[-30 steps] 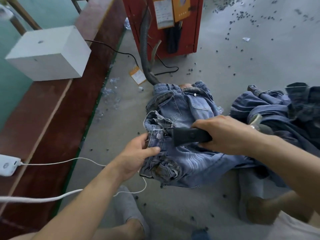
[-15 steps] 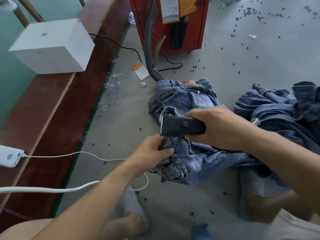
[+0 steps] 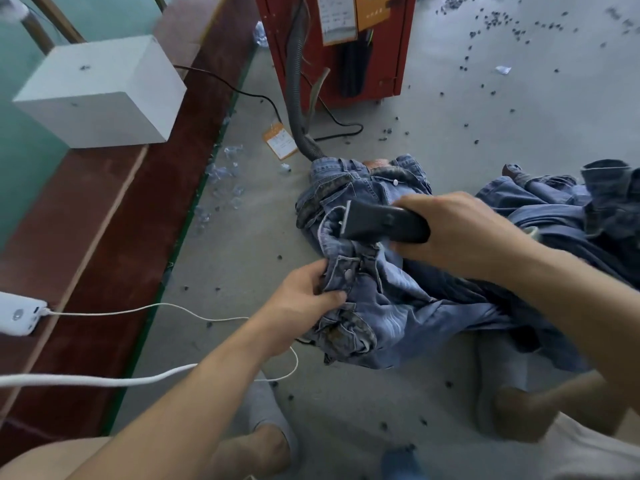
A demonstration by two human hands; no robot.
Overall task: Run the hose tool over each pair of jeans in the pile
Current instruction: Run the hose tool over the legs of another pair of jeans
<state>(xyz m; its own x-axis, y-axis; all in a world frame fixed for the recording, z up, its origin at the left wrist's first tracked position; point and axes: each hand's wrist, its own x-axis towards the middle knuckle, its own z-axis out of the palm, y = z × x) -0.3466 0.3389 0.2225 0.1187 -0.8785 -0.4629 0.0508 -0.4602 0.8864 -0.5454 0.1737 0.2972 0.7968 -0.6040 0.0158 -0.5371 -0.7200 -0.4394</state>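
Note:
A pair of light blue jeans [image 3: 398, 306] lies crumpled on the grey floor in front of me. My left hand [image 3: 304, 306] pinches its waistband near the metal button. My right hand [image 3: 457, 233] grips the black hose tool [image 3: 381, 221], whose flat nozzle points left and rests over the upper waistband fold. A grey ribbed hose [image 3: 298, 109] runs from the red machine [image 3: 332, 46] down under the jeans. More darker blue jeans [image 3: 571, 216] are heaped at the right.
A red-brown bench [image 3: 114, 209] runs along the left with a white box [image 3: 100, 91] and a white charger with cables [image 3: 20, 313]. An orange tag [image 3: 280, 140] and many small dark bits lie on the floor. My feet in grey socks [image 3: 263, 417] are below.
My right hand moved the hose tool up and left along the waistband, from beside the button to the upper fold. My left hand kept hold of the jeans near the button.

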